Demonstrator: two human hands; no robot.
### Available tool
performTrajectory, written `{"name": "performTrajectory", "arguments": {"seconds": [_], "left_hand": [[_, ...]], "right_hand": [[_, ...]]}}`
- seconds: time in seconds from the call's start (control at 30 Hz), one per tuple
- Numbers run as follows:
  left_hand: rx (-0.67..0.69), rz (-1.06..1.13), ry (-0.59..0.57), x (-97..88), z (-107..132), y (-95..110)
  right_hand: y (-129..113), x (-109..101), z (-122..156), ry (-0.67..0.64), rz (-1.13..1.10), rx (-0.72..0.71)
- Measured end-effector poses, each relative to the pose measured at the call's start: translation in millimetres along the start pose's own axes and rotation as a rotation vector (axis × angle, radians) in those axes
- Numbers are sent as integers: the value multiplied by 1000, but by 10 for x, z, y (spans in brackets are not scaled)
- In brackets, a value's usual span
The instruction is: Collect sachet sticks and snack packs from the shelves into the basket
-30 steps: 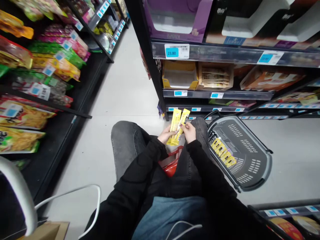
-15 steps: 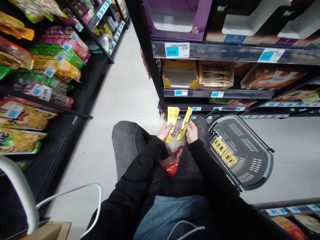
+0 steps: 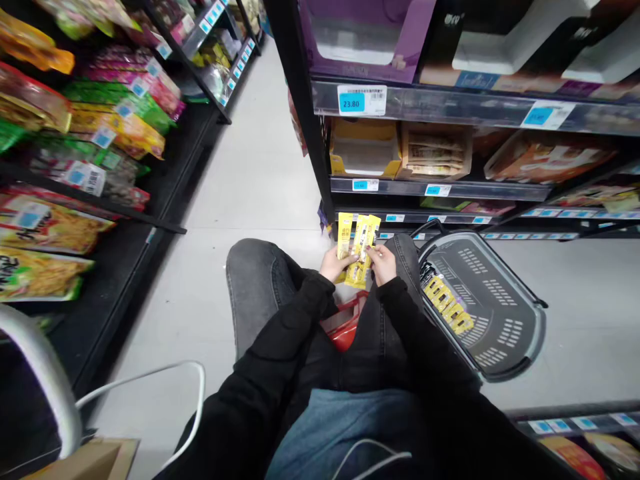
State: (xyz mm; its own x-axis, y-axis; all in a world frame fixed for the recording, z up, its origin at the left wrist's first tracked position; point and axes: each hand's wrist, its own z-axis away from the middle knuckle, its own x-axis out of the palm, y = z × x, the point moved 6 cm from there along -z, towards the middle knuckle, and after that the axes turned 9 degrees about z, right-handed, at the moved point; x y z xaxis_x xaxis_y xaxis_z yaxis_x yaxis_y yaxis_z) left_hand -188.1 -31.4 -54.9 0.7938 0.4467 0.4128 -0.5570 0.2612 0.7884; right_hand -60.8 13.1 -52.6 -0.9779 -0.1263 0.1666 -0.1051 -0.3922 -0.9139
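Between our knees (image 3: 253, 273): yellow packets (image 3: 361, 257), now overlapping in one fan; half a second ago our right hand (image 3: 383, 265) held one apart;
Left hand (image 3: 334, 264): thumb closed over packets; fingers behind mostly hidden;
Right hand: fingertips pinched nearly together on the fan's edge;
Basket (image 3: 525, 287): more packets (image 3: 447, 303) lie inside; ours look gathered as one bunch.

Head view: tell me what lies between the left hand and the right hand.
In the head view, yellow packets lie between the left hand and the right hand, side by side and partly overlapping; both hands hold them.
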Motion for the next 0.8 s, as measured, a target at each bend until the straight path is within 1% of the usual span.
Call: {"name": "performTrajectory", "arguments": {"seconds": [0.1, 0.2, 0.27, 0.37, 0.47, 0.53, 0.6, 0.67, 0.8], "left_hand": [[-21, -18, 6, 11, 17, -3], [-39, -1, -34, 58, 40, 4], [-49, 12, -64, 91, 52, 9], [-57, 26, -86, 115, 57, 15], [-40, 30, -79, 102, 35, 29], [-35, 53, -58, 73, 9, 36], [-71, 125, -49, 49, -13, 21], [-99, 186, -65, 41, -24, 7], [-45, 140, -74, 27, -30, 9]], "right_hand": [[-1, -18, -3, 57, 28, -65], [-2, -38, -9, 97, -9, -106], [24, -38, -15, 94, -69, -75], [75, -12, -13, 52, -139, 11], [106, 30, 5, -7, -187, 101], [93, 42, 15, -28, -223, 130], [65, 32, 16, -25, -254, 136], [45, 11, 9, -13, -275, 144], [53, -42, -5, 32, -290, 158]]}}
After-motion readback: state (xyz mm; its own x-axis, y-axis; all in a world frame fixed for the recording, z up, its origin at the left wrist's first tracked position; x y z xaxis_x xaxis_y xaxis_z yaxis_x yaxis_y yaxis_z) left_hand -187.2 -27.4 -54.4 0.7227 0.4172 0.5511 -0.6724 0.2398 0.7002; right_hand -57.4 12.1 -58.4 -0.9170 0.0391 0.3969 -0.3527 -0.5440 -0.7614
